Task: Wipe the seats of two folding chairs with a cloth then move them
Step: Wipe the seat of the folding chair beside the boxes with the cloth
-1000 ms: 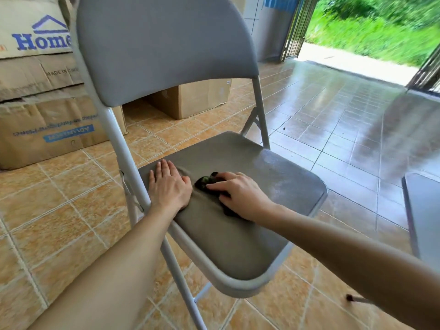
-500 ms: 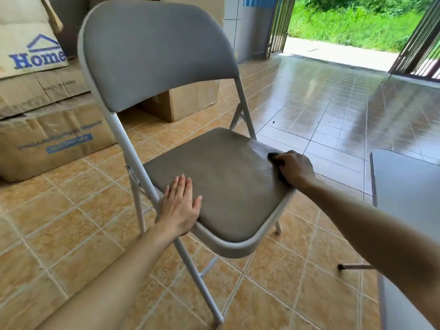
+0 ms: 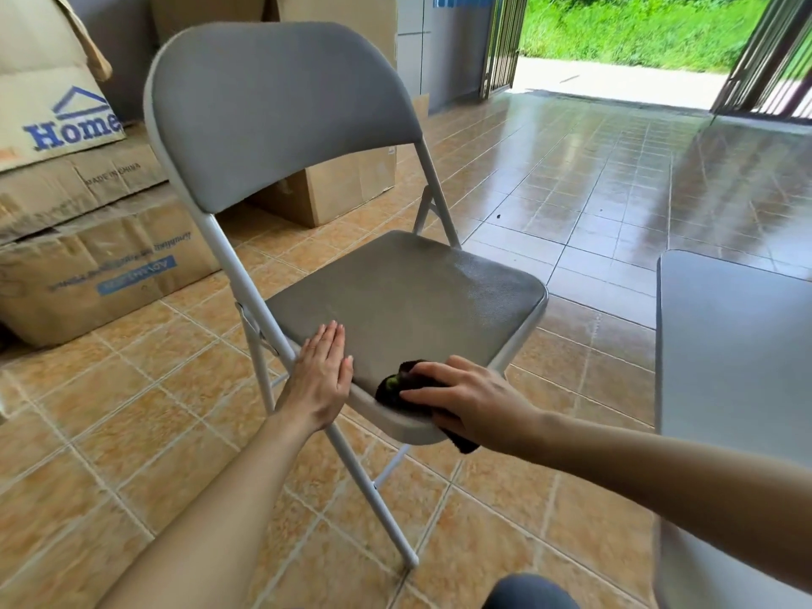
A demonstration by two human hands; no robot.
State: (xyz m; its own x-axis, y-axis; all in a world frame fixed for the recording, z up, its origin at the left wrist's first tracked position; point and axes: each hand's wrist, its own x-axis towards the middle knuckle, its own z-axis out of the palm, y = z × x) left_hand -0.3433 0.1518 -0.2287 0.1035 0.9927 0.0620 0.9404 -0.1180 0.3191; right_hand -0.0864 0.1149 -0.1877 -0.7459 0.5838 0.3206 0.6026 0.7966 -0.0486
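Note:
A grey folding chair (image 3: 408, 296) with a white metal frame stands open in front of me on the tiled floor. My left hand (image 3: 323, 375) lies flat on the seat's near left edge, fingers straight. My right hand (image 3: 465, 400) presses a dark cloth (image 3: 397, 386) onto the seat's front edge, fingers curled over it; part of the cloth hangs below the rim. A second grey chair (image 3: 729, 371) shows at the right edge, only partly in view.
Stacked cardboard boxes (image 3: 74, 204) stand at the left, and another box (image 3: 338, 186) sits behind the chair. Glossy floor tiles (image 3: 615, 191) stretch toward an open gate (image 3: 501, 46) with grass beyond. A dark knee (image 3: 531, 593) shows at the bottom.
My right hand has swept the cloth from the seat's far right edge back to the near front edge. My left hand stays flat on the near left edge.

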